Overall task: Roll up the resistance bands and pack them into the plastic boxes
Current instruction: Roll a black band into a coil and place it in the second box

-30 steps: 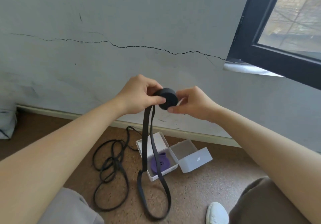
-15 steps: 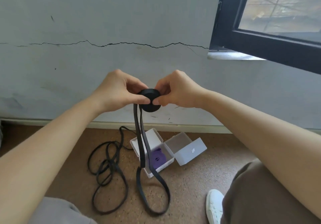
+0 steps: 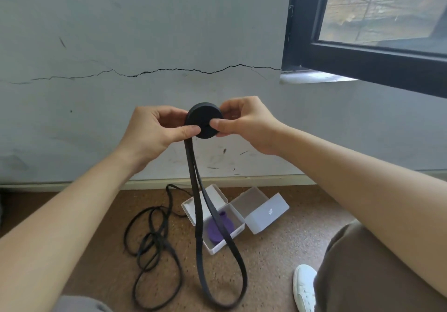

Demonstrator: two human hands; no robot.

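- Purple band (image 3: 219, 227) coiled in one box (image 3: 238, 230).
- Black roll (image 3: 204, 123) pinched by left hand (image 3: 154, 132) and right hand (image 3: 244, 123); tail (image 3: 197, 215) hangs unrolled.
- Second black band (image 3: 158, 240) loose on floor (image 3: 266, 263).

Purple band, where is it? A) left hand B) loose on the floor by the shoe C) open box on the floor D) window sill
C: the purple band lies rolled in the open box on the floor; the left hand and right hand hold only the black band.
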